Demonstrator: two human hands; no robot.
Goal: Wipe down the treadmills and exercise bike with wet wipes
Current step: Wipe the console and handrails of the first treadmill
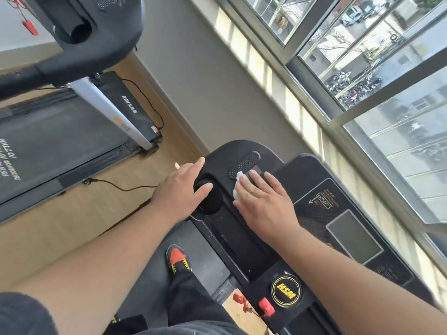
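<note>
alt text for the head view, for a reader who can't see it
A person's right hand presses a white wet wipe flat on a black treadmill console, while the left hand rests on its cup holder. A second treadmill stands beyond, by a window.

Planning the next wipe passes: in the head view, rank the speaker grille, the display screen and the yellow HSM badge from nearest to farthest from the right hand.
1. Speaker grille: just past the fingertips of the right hand, which presses the wet wipe.
2. Display screen: window side of the console.
3. HSM badge: near console edge, by the red safety key.

wooden floor (101, 213), two treadmills (60, 146), cable (121, 187)
</note>
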